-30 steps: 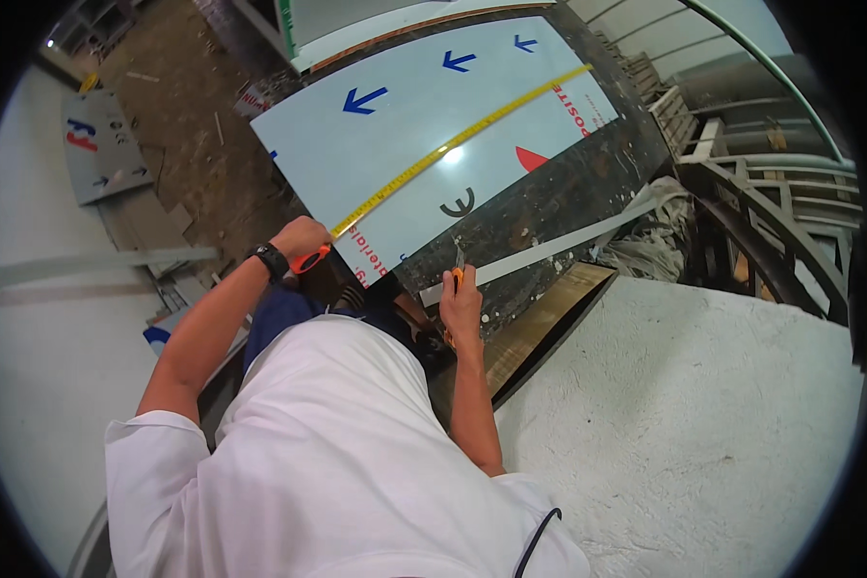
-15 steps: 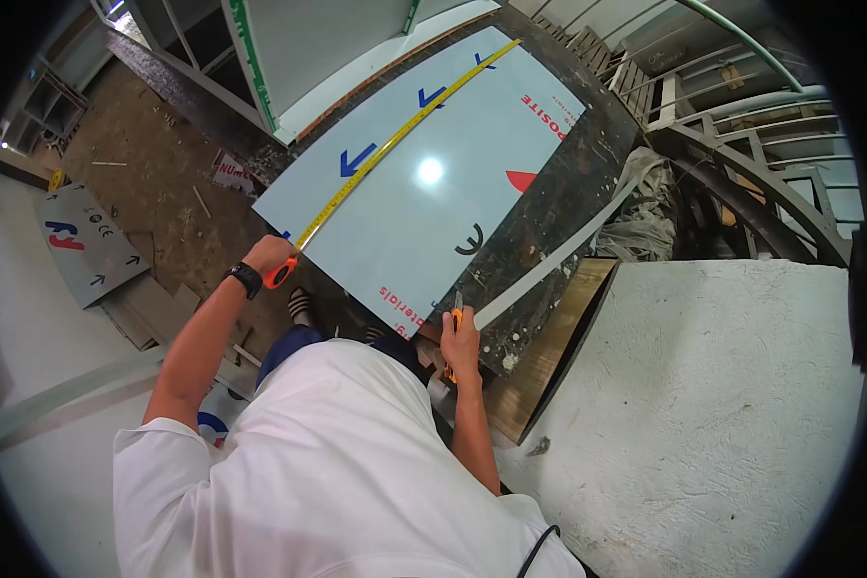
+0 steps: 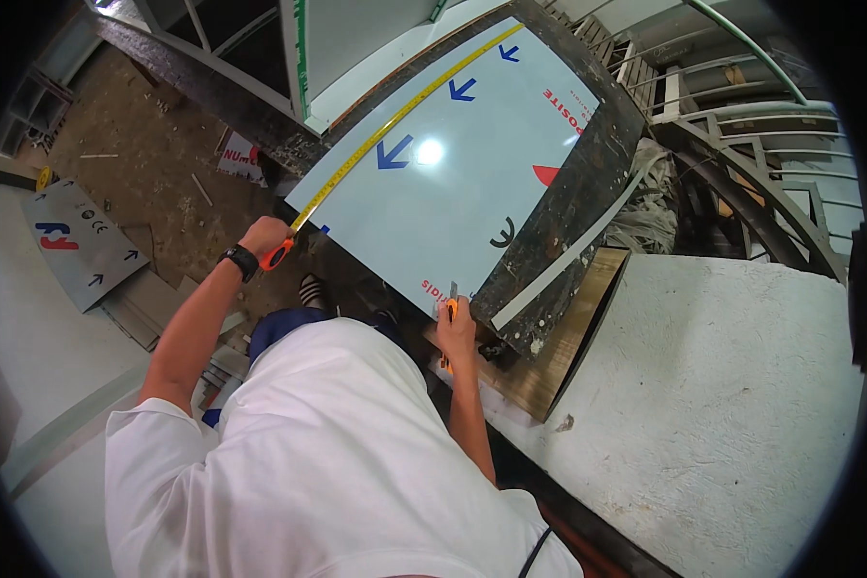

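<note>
At the far left, a pale grey panel offcut [image 3: 87, 246] with a blue-and-red logo and dark arrows leaned at a tilt above the dirt-brown floor [image 3: 169, 193]. Left of centre, the left hand [image 3: 268, 239], a black wristwatch [image 3: 242, 260] on its wrist, gripped an orange tape measure [image 3: 277, 254]. Its fingers were curled together around the case, though exactly where each fingertip pressed could not be told.

From that case the yellow tape blade [image 3: 390, 125] ran up to the top centre of the frame, lying along the left side of a glossy white composite panel [image 3: 443, 212]. The panel — printed with blue arrows, red lettering and a red shape — filled the upper middle, on a dark, paint-spotted worktable [image 3: 539, 241].

Just below the frame's centre, the right hand [image 3: 456, 337] held an orange utility knife [image 3: 453, 308], its fingers closed about the handle and the metal blade pointing upward, near the panel's lower corner; whether the blade touched the sheet could not be told.

Further right, a narrow white strip [image 3: 568, 257] lay slantwise on the worktable, with crumpled plastic sheeting [image 3: 650, 217] near its upper end. A rough white slab [image 3: 703, 385] filled the lower right, and a curved metal frame [image 3: 771, 188] stood at upper right.
</note>
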Demonstrator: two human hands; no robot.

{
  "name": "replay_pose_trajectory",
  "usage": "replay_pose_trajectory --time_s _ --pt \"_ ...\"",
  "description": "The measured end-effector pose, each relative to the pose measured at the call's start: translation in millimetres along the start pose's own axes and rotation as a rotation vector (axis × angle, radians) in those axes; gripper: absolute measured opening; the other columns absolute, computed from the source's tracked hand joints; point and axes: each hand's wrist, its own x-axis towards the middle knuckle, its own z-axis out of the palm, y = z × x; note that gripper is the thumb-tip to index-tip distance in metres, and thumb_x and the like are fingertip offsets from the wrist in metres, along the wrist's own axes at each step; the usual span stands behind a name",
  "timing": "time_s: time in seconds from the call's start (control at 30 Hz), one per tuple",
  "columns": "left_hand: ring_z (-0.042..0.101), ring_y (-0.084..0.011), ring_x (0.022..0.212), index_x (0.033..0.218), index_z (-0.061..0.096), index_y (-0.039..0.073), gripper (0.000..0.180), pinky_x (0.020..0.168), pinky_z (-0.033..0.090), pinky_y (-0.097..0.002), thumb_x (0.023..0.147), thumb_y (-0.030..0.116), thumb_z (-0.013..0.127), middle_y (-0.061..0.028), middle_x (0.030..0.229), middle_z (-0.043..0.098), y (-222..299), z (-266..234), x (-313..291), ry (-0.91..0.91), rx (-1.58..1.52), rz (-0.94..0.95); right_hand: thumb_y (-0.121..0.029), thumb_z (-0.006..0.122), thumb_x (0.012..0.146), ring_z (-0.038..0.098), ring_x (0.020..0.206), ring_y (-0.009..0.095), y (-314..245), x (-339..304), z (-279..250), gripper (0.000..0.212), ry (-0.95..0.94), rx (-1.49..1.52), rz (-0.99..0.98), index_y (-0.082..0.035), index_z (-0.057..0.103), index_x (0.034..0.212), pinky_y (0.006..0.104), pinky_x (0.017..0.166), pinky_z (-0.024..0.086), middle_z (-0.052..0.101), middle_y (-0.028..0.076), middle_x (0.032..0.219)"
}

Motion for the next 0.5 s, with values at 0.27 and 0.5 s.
replay_pose_trajectory --time_s 0.27,0.5 --pt "0.066 -0.0315 0.08 0.094 0.073 -0.005 0.033 0.076 0.053 -0.04 0.091 0.024 0.058 -0.0141 0.096 0.074 17.3 -7.9 -3.5 0.011 -0.059 -0.089 -0.03 0.056 0.103 0.063 0.074 0.046 -12.4 0.4 9.5 0.028 -0.018 -0.036 0.001 -0.004 0.05 0.112 0.0535 0.067 0.048 0.066 0.023 0.086" --pt "0.067 -0.0323 0.08 0.094 0.073 -0.005 0.033 0.076 0.054 -0.0408 0.091 0.024 0.058 -0.0148 0.096 0.074 26.0 -10.5 -4.9 0.016 -0.105 -0.161 -0.033 0.056 0.104 0.062 0.073 0.043 -22.3 4.1 16.0 0.029 -0.011 -0.029 -0.053 -0.005 0.051 0.112 0.0518 0.067 0.048 0.064 0.022 0.084"
